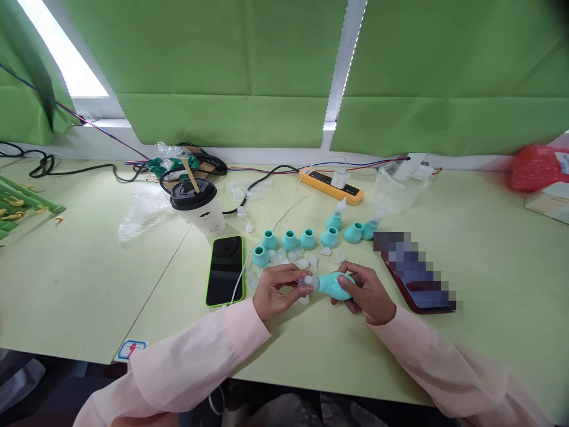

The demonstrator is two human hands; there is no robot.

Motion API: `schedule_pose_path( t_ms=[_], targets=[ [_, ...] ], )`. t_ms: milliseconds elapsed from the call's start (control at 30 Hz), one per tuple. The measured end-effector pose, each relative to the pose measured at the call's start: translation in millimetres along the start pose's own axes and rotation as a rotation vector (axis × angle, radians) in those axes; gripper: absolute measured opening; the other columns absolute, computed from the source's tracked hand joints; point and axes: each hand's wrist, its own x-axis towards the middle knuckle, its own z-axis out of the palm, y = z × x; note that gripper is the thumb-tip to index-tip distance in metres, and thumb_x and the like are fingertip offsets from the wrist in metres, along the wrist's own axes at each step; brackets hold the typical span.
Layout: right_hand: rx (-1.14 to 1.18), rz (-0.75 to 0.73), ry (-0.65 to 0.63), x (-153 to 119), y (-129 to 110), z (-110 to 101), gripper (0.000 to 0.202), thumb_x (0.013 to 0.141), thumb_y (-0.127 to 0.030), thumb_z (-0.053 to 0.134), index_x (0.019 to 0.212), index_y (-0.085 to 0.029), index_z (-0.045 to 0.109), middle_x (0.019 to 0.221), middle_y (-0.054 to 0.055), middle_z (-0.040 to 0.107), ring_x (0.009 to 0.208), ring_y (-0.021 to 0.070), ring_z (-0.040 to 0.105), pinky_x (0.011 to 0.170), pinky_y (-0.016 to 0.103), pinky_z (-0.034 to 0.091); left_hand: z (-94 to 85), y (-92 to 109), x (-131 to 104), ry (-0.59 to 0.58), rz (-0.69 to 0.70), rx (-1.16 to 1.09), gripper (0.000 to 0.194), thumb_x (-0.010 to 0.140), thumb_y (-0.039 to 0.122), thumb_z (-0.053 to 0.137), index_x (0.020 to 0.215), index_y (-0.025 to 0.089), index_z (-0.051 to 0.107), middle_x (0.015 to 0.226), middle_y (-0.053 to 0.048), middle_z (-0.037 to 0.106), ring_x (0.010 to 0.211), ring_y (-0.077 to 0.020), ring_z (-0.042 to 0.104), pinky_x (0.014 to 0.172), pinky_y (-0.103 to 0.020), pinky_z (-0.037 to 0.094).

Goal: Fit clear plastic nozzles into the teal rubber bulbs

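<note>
My right hand (371,292) is wrapped round a glossy turquoise squeeze bulb (331,286), which lies sideways with its neck toward the left. At that neck sits a translucent plastic nozzle (315,283), pinched between the thumb and fingers of my left hand (276,292). Just beyond my hands, several more turquoise bulbs (290,240) stand on the table with their round mouths open. One bulb (333,220) at the back carries a clear pointed tip (341,204). Small clear and white plastic pieces (296,254) lie scattered between the bulbs and my hands, some partly hidden.
A black phone in a green case (225,270) lies left, a white cable crossing it. Behind it stands a lidded paper cup (204,216) with a straw. A yellow power strip (329,187) and a plastic bag (398,193) lie behind the bulbs; a dark red phone (413,303) lies right.
</note>
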Motion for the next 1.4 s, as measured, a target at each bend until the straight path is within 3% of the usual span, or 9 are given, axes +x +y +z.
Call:
schedule_pose_path(
  t_ms=[333, 600, 700, 833, 900, 1000, 1067, 1167, 1400],
  targets=[
    [0.015, 0.176, -0.137, 2, -7, -2, 0.038, 0.077, -0.051, 0.039, 0.062, -0.016, 0.042, 0.038, -0.002, 0.055, 0.019, 0.0037, 0.03, 0.022, 0.014, 0.017, 2.0, -2, -4, -0.009, 0.292, 0.228, 0.019, 0.069, 0.014, 0.061, 0.088, 0.013, 0.063, 0.072, -0.008, 0.062, 0.062, -0.0134, 0.057, 0.055, -0.023, 0.047],
    [-0.072, 0.318, -0.28, 2, -17, -3, 0.047, 0.076, -0.061, 0.027, 0.066, -0.017, 0.041, 0.036, -0.002, 0.051, 0.02, 0.0057, 0.032, 0.023, 0.015, 0.017, -1.6, 2, -5, -0.074, 0.333, 0.306, 0.019, 0.074, 0.017, 0.055, 0.092, 0.016, 0.061, 0.077, -0.008, 0.062, 0.066, -0.0138, 0.058, 0.057, -0.024, 0.048],
    [-0.402, 0.18, -0.183, 2, -26, -8, 0.047, 0.075, -0.061, 0.03, 0.077, -0.017, 0.046, 0.048, 0.001, 0.058, 0.027, 0.0092, 0.043, 0.029, 0.019, 0.027, -3.2, 1, 0, -0.06, 0.267, 0.266, 0.015, 0.072, 0.021, 0.056, 0.086, 0.016, 0.063, 0.072, -0.007, 0.062, 0.062, -0.0132, 0.057, 0.056, -0.024, 0.048],
    [-1.2, -0.173, 0.268, -14, -59, -9, 0.05, 0.072, -0.058, 0.043, 0.1, -0.017, 0.052, 0.06, 0.007, 0.062, 0.051, 0.0194, 0.057, 0.04, 0.024, 0.033, -3.6, 2, 4, -0.005, 0.191, 0.222, 0.013, 0.069, 0.021, 0.06, 0.079, 0.014, 0.063, 0.069, -0.006, 0.061, 0.057, -0.012, 0.055, 0.053, -0.023, 0.046],
    [-1.37, -0.416, 0.19, -32, -84, 0, 0.041, 0.077, -0.05, 0.041, 0.1, -0.018, 0.054, 0.06, 0.007, 0.063, 0.051, 0.019, 0.057, 0.041, 0.025, 0.032, -3.0, 3, 3, 0.008, 0.167, 0.217, 0.012, 0.067, 0.019, 0.061, 0.077, 0.013, 0.063, 0.067, -0.005, 0.06, 0.057, -0.0117, 0.053, 0.053, -0.024, 0.045],
    [-1.381, -0.865, 0.042, -63, -121, 25, 0.02, 0.081, -0.029, 0.041, 0.089, -0.021, 0.058, 0.064, 0.004, 0.064, 0.046, 0.0148, 0.054, 0.04, 0.025, 0.034, -3.0, 5, 1, 0.004, 0.129, 0.188, 0.012, 0.066, 0.018, 0.061, 0.076, 0.014, 0.063, 0.069, -0.005, 0.059, 0.061, -0.0129, 0.054, 0.057, -0.025, 0.044],
    [-1.353, -1.02, -0.076, -79, -137, 41, 0.014, 0.078, -0.023, 0.046, 0.084, -0.022, 0.059, 0.058, 0.001, 0.062, 0.05, 0.0139, 0.056, 0.042, 0.023, 0.037, -4.8, 7, 2, 0.014, 0.11, 0.16, 0.014, 0.065, 0.018, 0.062, 0.079, 0.015, 0.063, 0.072, -0.005, 0.059, 0.064, -0.0135, 0.054, 0.059, -0.025, 0.044],
    [-1.242, -1.076, -0.039, -91, -139, 51, 0.014, 0.077, -0.023, 0.046, 0.082, -0.022, 0.059, 0.061, 0.001, 0.064, 0.054, 0.0132, 0.057, 0.047, 0.023, 0.043, -9.5, 9, 5, 0.037, 0.065, 0.114, 0.018, 0.064, 0.019, 0.064, 0.082, 0.015, 0.063, 0.073, -0.004, 0.058, 0.064, -0.0127, 0.052, 0.058, -0.025, 0.044],
    [-1.211, -0.94, -0.02, -95, -116, 46, 0.02, 0.073, -0.025, 0.048, 0.088, -0.028, 0.061, 0.062, -0.002, 0.064, 0.054, 0.0134, 0.058, 0.045, 0.021, 0.048, -8.3, 2, 7, -0.055, 0.0, 0.012, 0.013, 0.065, 0.022, 0.064, 0.077, 0.016, 0.062, 0.08, -0.005, 0.059, 0.076, -0.0163, 0.056, 0.068, -0.028, 0.047]
  ],
)
